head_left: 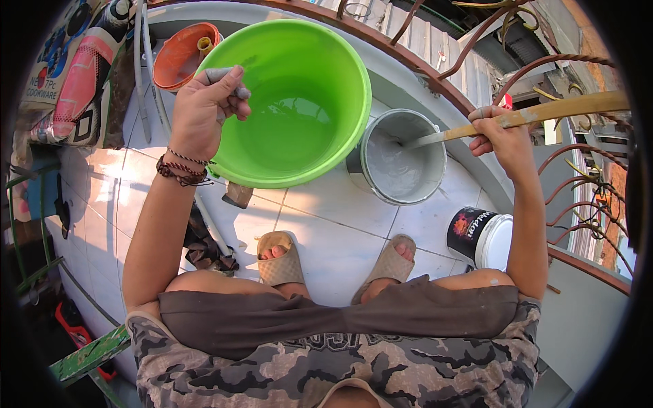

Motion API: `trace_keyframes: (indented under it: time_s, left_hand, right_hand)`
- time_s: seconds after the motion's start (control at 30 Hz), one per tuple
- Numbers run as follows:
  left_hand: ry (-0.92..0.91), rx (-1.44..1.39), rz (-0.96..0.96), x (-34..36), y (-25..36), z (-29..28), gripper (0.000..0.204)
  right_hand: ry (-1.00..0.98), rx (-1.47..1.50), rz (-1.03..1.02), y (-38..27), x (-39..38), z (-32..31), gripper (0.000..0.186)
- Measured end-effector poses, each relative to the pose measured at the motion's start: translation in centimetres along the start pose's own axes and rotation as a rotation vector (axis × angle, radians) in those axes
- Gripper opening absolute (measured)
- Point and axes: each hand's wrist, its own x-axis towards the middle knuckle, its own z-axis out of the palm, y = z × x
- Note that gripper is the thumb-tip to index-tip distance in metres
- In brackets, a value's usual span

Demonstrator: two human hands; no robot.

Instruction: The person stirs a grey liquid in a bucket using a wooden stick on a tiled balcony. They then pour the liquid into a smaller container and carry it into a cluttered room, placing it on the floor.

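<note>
My right hand (500,136) grips a long, flat wooden stick (564,109). Its far end is coated grey and dips into a bucket (435,173) of smooth, pale grey liquid (401,168). To the left, my left hand (221,94) is raised over the rim of a large bright green tub (360,115). Its fingers are curled in and smeared with grey, with the thumb against them, and nothing shows between them. Some clear liquid (289,126) lies at the tub's bottom. The bucket stands just right of the tub.
A small orange bucket (163,64) sits behind the tub, beside pale hoses (151,75). At right is a black paint pail (464,234) with a white lid. A curled iron railing (469,51) borders the tiled floor. A green-painted metal frame (92,357) stands lower left.
</note>
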Motion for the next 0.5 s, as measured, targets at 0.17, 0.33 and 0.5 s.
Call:
trace_keyframes:
  time_s: [0.17, 0.33, 0.5]
  left_hand:
    - [0.042, 0.005, -0.010, -0.3, 0.4, 0.7, 0.018]
    - [0.051, -0.004, -0.010, -0.5, 0.8, 2.0, 0.019]
    - [0.043, 0.002, -0.010, -0.6, 0.7, 1.3, 0.019]
  right_hand:
    - [-0.148, 0.087, -0.003, -0.4, -0.7, 1.8, 0.019]
    - [0.000, 0.090, -0.088, 1.5, -0.3, 0.6, 0.018]
    - [-0.091, -0.044, 0.026, 0.5, -2.0, -0.4, 0.021]
